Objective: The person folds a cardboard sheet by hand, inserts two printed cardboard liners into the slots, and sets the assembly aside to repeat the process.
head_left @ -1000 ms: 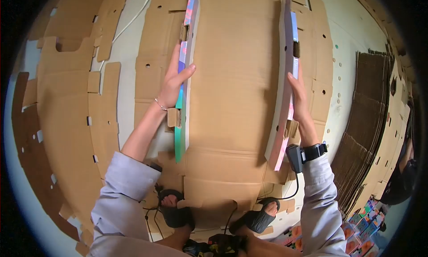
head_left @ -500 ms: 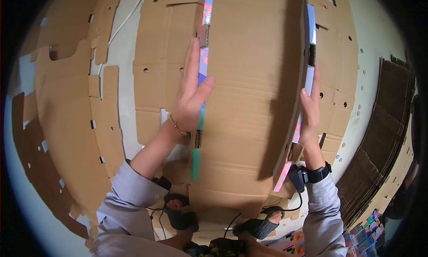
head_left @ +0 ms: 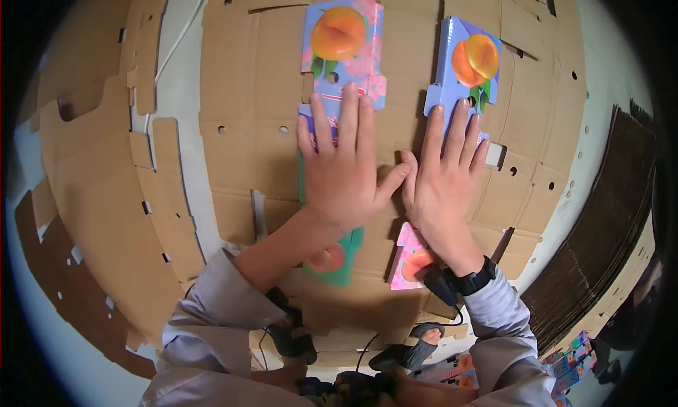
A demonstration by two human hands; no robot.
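My left hand (head_left: 340, 168) lies flat with fingers outstretched on a printed cardboard flap (head_left: 342, 36) showing an orange fruit on a blue and pink ground. The flap's green lower end comes out below my palm. Beside it my right hand (head_left: 445, 177), also open and flat, presses on a second printed flap (head_left: 474, 57), bluish at the top and pink at the bottom. My two thumbs meet or nearly meet between the flaps. Both flaps rest printed side up over brown cardboard (head_left: 247, 153); my palms cover their middles.
A large cut cardboard sheet (head_left: 92, 188) lies on the left, with a white cable (head_left: 182, 36) near it. Dark brown stacked cardboard (head_left: 600, 216) stands at the right. Printed pieces (head_left: 572, 361) lie at the lower right. My feet in dark sandals (head_left: 409, 350) show below.
The two flaps, which stood on edge with my hands against their outer sides, have folded inward and now lie flatter. My hands have turned palm down and moved toward each other on top of them.
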